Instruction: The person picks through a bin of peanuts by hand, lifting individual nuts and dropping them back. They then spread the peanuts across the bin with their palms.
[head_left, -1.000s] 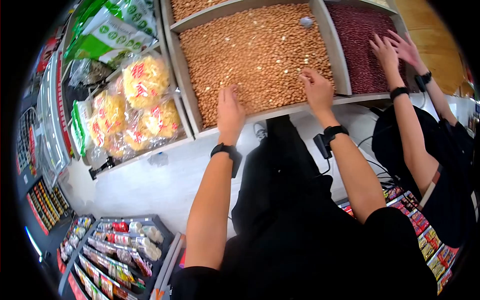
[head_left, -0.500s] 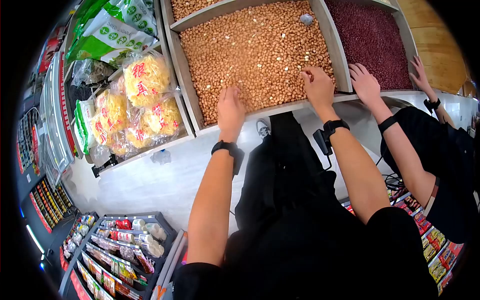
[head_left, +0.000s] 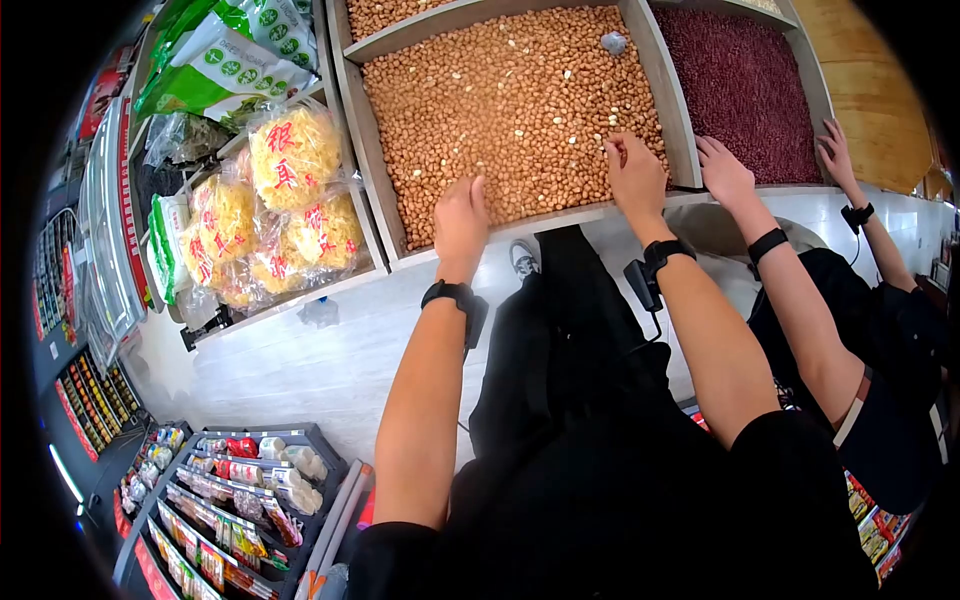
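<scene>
A wooden-edged bin of light brown peanuts (head_left: 520,110) lies in front of me, with a few paler ones among them. At its near left part, my left hand (head_left: 462,222) rests over the nuts, its fingers curled together; whatever they hold, if anything, is hidden. My right hand (head_left: 636,175) is at the near right part of the bin, thumb and fingertips bent toward each other over the nuts, and what is between them is too small to make out. Both wrists wear black bands.
Right of the peanuts is a bin of dark red beans (head_left: 740,90), with a co-worker's hands (head_left: 726,172) at its near edge. Bagged yellow food (head_left: 295,155) and green-white packets (head_left: 225,65) lie left. A snack shelf (head_left: 240,500) stands lower left.
The co-worker's hands and arms have shifted slightly, and their body has moved a little. My left fingers look somewhat more drawn in; my right hand is almost unchanged.
</scene>
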